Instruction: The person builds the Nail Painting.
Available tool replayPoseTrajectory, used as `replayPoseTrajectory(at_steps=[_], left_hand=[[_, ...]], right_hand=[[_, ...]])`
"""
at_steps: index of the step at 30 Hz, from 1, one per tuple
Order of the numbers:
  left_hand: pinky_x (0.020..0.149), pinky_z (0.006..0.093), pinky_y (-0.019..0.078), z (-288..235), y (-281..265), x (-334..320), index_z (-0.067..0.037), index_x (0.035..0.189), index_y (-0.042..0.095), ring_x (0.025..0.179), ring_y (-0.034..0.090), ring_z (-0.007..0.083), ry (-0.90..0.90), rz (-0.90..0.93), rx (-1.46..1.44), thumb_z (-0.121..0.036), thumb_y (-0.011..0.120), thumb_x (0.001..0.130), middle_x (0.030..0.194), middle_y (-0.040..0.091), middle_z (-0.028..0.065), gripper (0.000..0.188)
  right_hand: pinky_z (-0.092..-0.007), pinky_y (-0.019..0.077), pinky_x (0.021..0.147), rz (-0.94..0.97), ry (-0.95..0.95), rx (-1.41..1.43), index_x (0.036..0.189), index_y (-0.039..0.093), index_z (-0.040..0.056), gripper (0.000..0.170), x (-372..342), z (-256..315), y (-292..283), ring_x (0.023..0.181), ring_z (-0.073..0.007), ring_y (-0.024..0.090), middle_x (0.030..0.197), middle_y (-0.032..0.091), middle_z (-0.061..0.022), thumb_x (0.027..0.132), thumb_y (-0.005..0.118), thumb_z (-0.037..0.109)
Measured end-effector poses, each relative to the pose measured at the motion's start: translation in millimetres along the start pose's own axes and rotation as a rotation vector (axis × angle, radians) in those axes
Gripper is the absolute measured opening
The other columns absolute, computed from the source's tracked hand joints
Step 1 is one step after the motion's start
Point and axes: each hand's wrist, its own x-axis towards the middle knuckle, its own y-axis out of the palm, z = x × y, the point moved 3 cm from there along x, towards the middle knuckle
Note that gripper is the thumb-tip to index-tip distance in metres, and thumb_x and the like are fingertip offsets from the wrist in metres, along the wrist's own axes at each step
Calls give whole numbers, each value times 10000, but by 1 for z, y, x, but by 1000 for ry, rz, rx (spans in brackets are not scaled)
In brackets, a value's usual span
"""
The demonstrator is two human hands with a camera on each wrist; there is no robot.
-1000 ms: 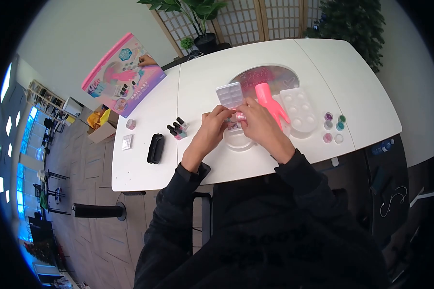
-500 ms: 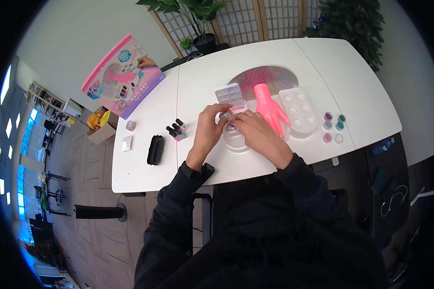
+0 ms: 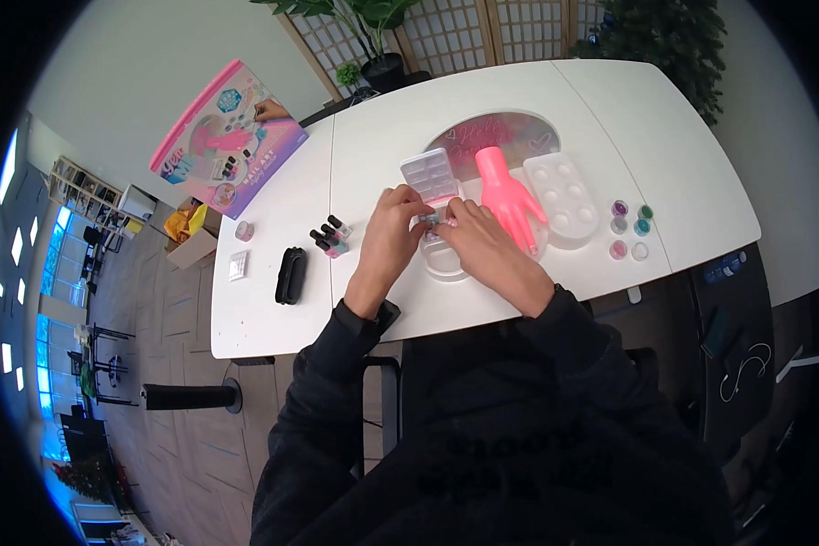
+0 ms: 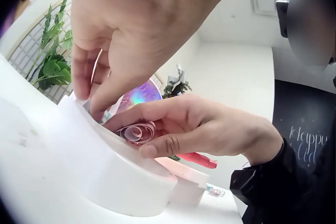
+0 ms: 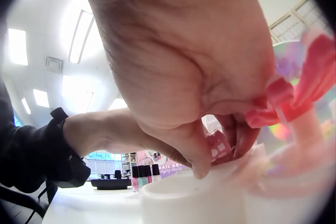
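Observation:
My right hand (image 3: 482, 238) curls its fingers round a small rolled strip (image 4: 137, 132), which shows as a loose pink-and-white spiral in the left wrist view. In the right wrist view its printed pink side (image 5: 218, 146) shows between thumb and fingers. My left hand (image 3: 391, 238) pinches the strip's teal-patterned end (image 3: 429, 219) close beside the right fingertips. Both hands work over the white base (image 3: 446, 267) of a nail-art set, in front of its raised compartment lid (image 3: 428, 173). A pink model hand (image 3: 510, 196) stands just right of my right hand.
Right of the model hand lies a white tray with round wells (image 3: 560, 196), then several small glitter pots (image 3: 619, 224). Nail polish bottles (image 3: 329, 238), a black case (image 3: 290, 276) and the product box (image 3: 232, 146) are to the left. An oval mirror (image 3: 491, 136) stands behind.
The right hand has turned over the roll, so its pink-and-white side no longer shows in the head view. The teal end has come into sight at the left fingertips.

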Motion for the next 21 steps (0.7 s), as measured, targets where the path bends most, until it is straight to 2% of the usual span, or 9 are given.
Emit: replayPoseTrajectory(at_steps=[2, 5, 8, 12, 14, 21], left_hand=[[838, 425, 520, -5, -4, -2, -33, 974, 775, 987, 647, 296, 97, -25, 248, 22, 826, 733, 1043, 693, 79, 252], [850, 422, 508, -8, -2, -1, -71, 972, 794, 991, 636, 285, 23, -12, 331, -29, 857, 726, 1051, 705, 40, 258], [820, 432, 496, -14, 2, -1, -94, 931, 813, 996, 636, 264, 46, 4, 440, -79, 852, 749, 1029, 692, 29, 186], [817, 440, 489, -14, 4, -3, -112, 914, 826, 993, 636, 258, 56, 51, 461, -88, 837, 770, 1010, 677, 23, 147], [812, 445, 459, -14, 5, -4, -101, 832, 810, 990, 618, 252, 48, 64, 441, -71, 795, 792, 985, 656, 28, 52], [796, 482, 440, -17, 7, -3, -94, 872, 826, 1016, 589, 290, 25, 108, 520, -91, 779, 820, 989, 634, 71, 69]], right_hand=[[-433, 472, 912, 2, -1, 4, 996, 740, -3, 166, -1, -1, 1, 1093, -307, 597, 1088, 604, -154, 904, 616, 59], [-434, 471, 900, 2, -2, 7, 985, 735, -6, 159, -1, -1, 0, 1080, -311, 595, 1081, 600, -158, 902, 613, 51], [-434, 469, 896, -10, -6, 14, 983, 732, -8, 155, 0, -1, 1, 1078, -312, 592, 1077, 595, -161, 896, 612, 39], [-433, 467, 899, 5, -1, 13, 972, 730, -9, 146, 0, -2, 3, 1085, -313, 587, 1082, 592, -163, 888, 616, 25], [-433, 469, 902, 20, 0, 5, 978, 734, -7, 152, 0, -3, 2, 1085, -313, 591, 1080, 594, -163, 890, 614, 23], [-435, 480, 917, 65, 25, 29, 1024, 754, 14, 191, 3, -2, -1, 1083, -315, 617, 1072, 609, -166, 900, 609, 0]])
